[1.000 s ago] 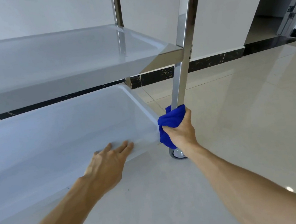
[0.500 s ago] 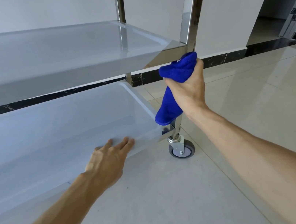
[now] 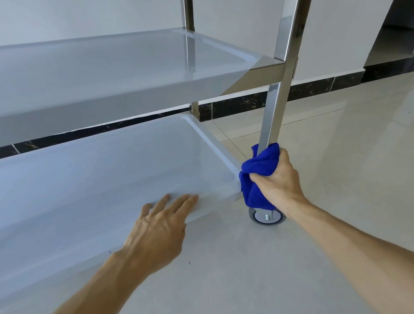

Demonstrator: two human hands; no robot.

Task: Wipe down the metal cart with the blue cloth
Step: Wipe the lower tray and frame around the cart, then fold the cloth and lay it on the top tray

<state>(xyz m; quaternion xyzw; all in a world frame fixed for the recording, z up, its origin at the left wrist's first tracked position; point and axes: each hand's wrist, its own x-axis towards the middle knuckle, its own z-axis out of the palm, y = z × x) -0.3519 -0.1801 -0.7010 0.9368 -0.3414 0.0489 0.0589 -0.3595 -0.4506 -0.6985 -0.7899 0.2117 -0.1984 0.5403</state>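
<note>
A person's right hand (image 3: 278, 182) grips a bunched blue cloth (image 3: 256, 179) around the foot of the near corner post (image 3: 276, 100) of a metal cart (image 3: 98, 84), fingers curled tight over the fabric. The cloth wraps the square, mirror-bright post where it meets the corner of the lower shelf (image 3: 92, 184), with a fold hanging down just above the gray caster wheel (image 3: 267, 217) on the pale tiled floor (image 3: 362, 160). The left hand (image 3: 158, 231) lies flat on the front rim of the lower shelf, fingers straight and slightly spread, holding nothing. Both forearms are bare and reach in from the bottom of the view. 2 shelves of the cart are visible, each a shallow tray with a raised edge; the upper shelf (image 3: 80, 68) joins the post well above the cloth. A second post (image 3: 187, 25) stands at the far corner. Behind the cart runs a white wall (image 3: 351, 0) with a dark marbled baseboard (image 3: 311, 87), and a shadowed doorway (image 3: 405, 19) opens at the right.
</note>
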